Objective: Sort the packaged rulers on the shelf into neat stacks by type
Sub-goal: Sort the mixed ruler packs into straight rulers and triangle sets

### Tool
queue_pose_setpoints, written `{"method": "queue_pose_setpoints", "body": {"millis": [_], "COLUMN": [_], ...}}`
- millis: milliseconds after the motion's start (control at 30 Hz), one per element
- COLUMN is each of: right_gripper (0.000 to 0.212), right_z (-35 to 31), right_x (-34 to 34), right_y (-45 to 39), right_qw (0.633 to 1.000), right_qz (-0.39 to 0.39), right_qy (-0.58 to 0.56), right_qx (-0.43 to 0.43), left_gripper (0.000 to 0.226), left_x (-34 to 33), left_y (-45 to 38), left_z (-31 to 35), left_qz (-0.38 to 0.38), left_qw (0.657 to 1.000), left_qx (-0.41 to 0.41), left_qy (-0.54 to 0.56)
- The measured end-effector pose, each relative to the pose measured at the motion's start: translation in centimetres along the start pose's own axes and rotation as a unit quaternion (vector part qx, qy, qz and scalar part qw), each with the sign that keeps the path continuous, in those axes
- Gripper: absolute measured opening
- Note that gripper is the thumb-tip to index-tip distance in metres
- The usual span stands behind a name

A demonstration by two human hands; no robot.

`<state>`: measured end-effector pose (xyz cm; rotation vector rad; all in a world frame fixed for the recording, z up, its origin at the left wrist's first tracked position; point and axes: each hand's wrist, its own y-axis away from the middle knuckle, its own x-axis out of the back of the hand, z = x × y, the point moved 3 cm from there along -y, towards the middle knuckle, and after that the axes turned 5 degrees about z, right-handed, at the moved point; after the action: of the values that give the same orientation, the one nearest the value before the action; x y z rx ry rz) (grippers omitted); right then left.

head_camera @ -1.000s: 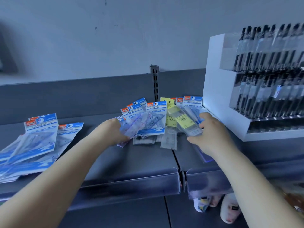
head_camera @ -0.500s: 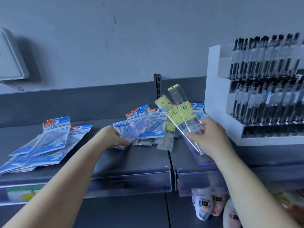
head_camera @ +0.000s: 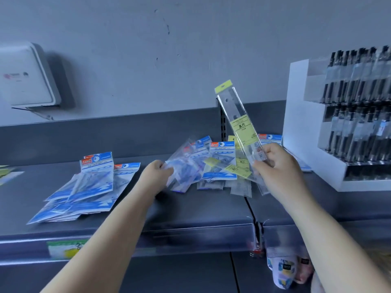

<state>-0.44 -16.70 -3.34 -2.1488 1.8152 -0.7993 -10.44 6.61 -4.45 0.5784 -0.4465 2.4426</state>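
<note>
Your right hand (head_camera: 277,166) pinches the light, stiff, slippery ruler pack (head_camera: 240,123) near its bottom end, while your left hand (head_camera: 157,173) grips floppy blue packs (head_camera: 186,166).

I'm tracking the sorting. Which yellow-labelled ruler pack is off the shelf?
The clear yellow-labelled ruler pack gripped by the right hand, raised nearly upright; the others lie flat in the mixed pile.

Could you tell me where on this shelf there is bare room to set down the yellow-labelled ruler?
Bare shelf lies along the front edge, between the blue-packet stack and the right hand; more lies before the white pen display. The mixed pile, gripped by the left hand, is crowded.
</note>
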Motion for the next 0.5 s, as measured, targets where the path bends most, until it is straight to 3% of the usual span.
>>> {"method": "queue_pose_setpoints", "body": {"millis": [100,167,333,500], "right_gripper": [0.021,0.022,0.026,0.03], "right_z": [-2.2,-4.2,-8.7,-13.5], "right_x": [-3.1,-5.7,-13.1,-20.8], "right_y": [1.2,2.5,7.0,13.3], "right_qw": [0.998,0.994,0.948,0.907], "right_qz": [-0.016,-0.044,-0.147,-0.22], "right_qy": [-0.053,-0.103,-0.274,-0.346], "right_qx": [0.002,-0.004,-0.071,-0.09], "left_gripper": [0.011,0.022,0.018,0.011], "left_x": [2.7,5.2,12.3,20.6], "left_y": [1.3,2.1,5.0,7.5], "left_z": [-0.3,-1.0,-3.9,-9.3], "left_qz": [-0.004,0.0,-0.025,0.02], "left_qw": [0.981,0.959,0.94,0.933], "left_qx": [0.028,0.036,0.042,0.045], "left_qy": [0.193,0.282,0.337,0.355]}}
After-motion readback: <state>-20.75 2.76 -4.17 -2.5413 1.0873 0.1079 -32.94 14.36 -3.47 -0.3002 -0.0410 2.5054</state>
